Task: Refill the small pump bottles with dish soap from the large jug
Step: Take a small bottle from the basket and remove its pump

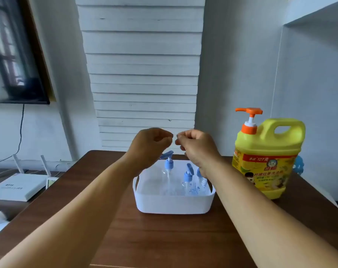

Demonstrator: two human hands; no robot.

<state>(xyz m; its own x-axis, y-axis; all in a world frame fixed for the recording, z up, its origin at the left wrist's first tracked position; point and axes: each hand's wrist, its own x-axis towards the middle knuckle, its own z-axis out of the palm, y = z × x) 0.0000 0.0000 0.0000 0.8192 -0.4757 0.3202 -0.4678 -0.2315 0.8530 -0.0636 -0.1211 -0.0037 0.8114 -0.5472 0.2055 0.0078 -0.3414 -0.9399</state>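
Note:
A white plastic bin stands on the brown wooden table and holds three small clear pump bottles with blue pump heads. One bottle is at the back left of the bin. A second bottle stands mid-right, and a third is partly hidden behind my right wrist. A large yellow jug with an orange pump stands right of the bin. My left hand and my right hand hover above the bin, fingers curled, knuckles almost meeting, holding nothing visible.
A white router with antennas sits on a lower surface to the left. A dark screen hangs on the left wall. A small blue object peeks out behind the jug. The slatted wall lies right behind the table.

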